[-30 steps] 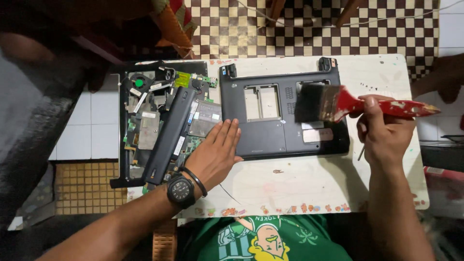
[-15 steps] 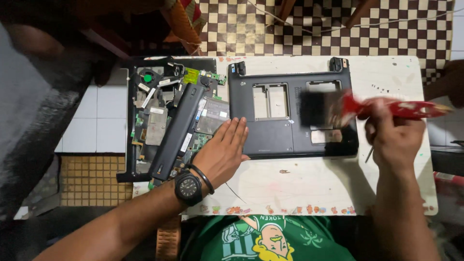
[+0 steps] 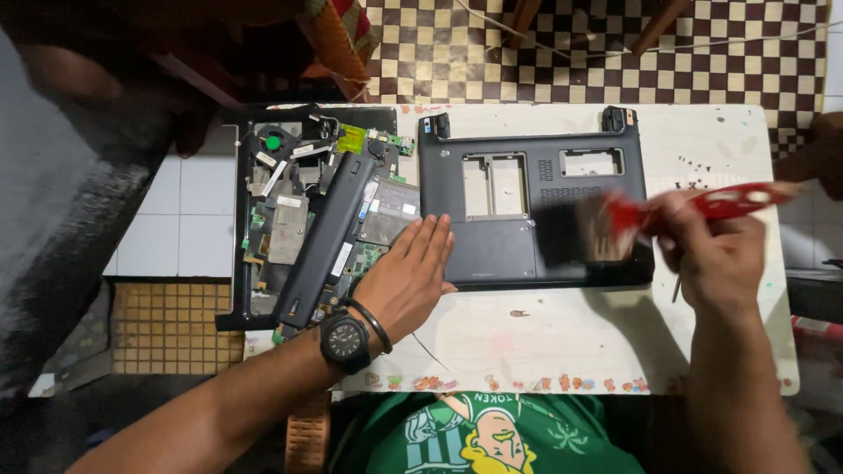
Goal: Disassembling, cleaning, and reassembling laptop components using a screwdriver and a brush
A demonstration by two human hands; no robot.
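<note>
Right hand: my right hand [image 3: 713, 254] is clenched round the red handle of a paintbrush [image 3: 615, 230]; its dark bristles lie on the right part of the laptop bottom cover [image 3: 527, 206], blurred in the shot.
Left hand: my left hand [image 3: 408, 281] lies flat and released, fingers spread, pressing the cover's lower left corner and the edge of the opened laptop base [image 3: 299, 211] beside it.
Cover: it lies inside up on the white tabletop [image 3: 544, 342], already off the machine, hinge mounts at the far edge.
Done, as I judge it: the case is split, the circuit board and fan are bared, and the long black battery [image 3: 329, 237] lies slantwise across the base.
Left: I cannot tell how much of the cover is dusted; the base shows no sign of brushing.
</note>
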